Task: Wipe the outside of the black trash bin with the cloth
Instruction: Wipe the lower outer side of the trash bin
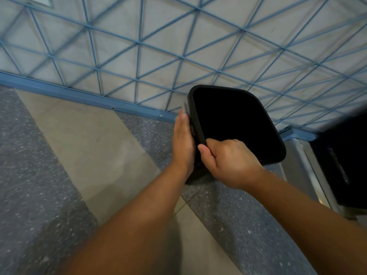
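Both forearms reach in from below. Right hand [228, 161] curls over the near rim of the black trash bin [236, 124], steadying it against the blue-lined wall [139, 46]. Left hand [183, 141] lies flat, fingers straight, pressing a grey cloth [186, 111], barely visible, onto the bin's left outer side. Wiping looks underway; next I'd turn the bin for another side.

Seen from above, the black trash bin [236, 124] stands on the speckled floor [49, 175] against a wall with a blue triangular grid [139, 42], the right hand [228, 161] gripping its near rim while the left hand [183, 143] presses a grey cloth [186, 110] flat against its left side.
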A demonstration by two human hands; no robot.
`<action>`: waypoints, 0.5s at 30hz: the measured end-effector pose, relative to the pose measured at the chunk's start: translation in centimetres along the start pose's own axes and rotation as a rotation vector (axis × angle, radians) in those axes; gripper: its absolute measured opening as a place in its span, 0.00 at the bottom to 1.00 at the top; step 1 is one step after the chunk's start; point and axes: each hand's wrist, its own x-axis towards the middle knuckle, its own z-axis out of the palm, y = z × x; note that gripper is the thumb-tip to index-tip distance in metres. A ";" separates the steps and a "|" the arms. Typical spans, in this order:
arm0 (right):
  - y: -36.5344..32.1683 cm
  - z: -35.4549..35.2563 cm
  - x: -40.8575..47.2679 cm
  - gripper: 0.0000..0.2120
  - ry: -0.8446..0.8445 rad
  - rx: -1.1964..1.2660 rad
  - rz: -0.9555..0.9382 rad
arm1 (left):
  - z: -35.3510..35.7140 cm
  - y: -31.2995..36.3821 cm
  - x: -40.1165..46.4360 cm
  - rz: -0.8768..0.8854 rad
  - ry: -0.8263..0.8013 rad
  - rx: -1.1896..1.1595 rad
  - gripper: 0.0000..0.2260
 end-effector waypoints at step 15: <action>-0.2 0.0 0.2 0.18 0.006 -0.021 -0.023 | -0.8 -1.9 1.1 -0.028 -0.042 -0.051 0.38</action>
